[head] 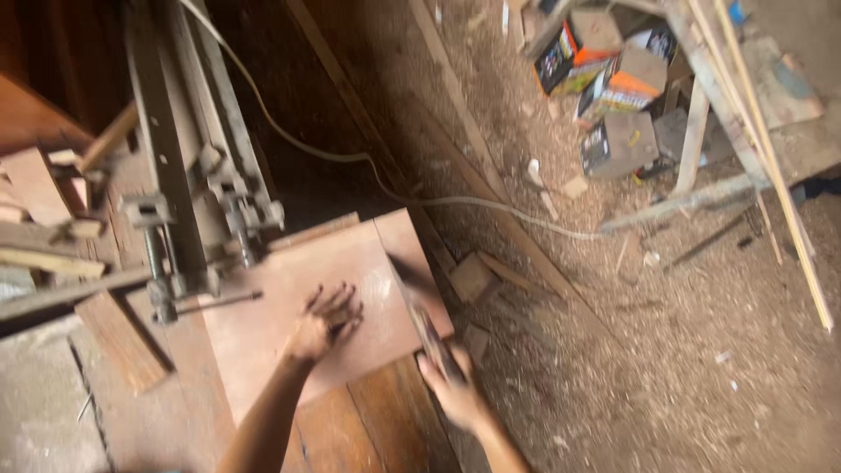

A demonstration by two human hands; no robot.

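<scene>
at the far left, offcuts of wood [35, 188] lie stacked on a cluttered bench. next comes a grey metal clamp frame [188, 188], running from the top of the view down to the near edge of a flat reddish board [328, 289], with a thin rod sticking out over the board's left corner. the board lies flat on darker planks [385, 420], its far corner near a pale cable [350, 158] that snakes off to the right.

the left hand [326, 322] rests palm down on the middle of the board, fingers spread wide, gripping nothing and only pressing it flat. just to the right, the right hand [455, 392] sits at the board's right edge, closed around a dark, blurred tool [427, 328] that lies along that edge; the blur hides what kind of tool it is and how firm the hold is.

further right, the floor [666, 350] is thick with sawdust and chips, with small coloured boxes [613, 88] under a rough wooden frame [745, 114].

judging from this, the spread fingers sit close to the tool's path, so a slip could bring it across them. the board could also skid under uneven pressure, and the loose cable and sawdust make for poor footing.
</scene>
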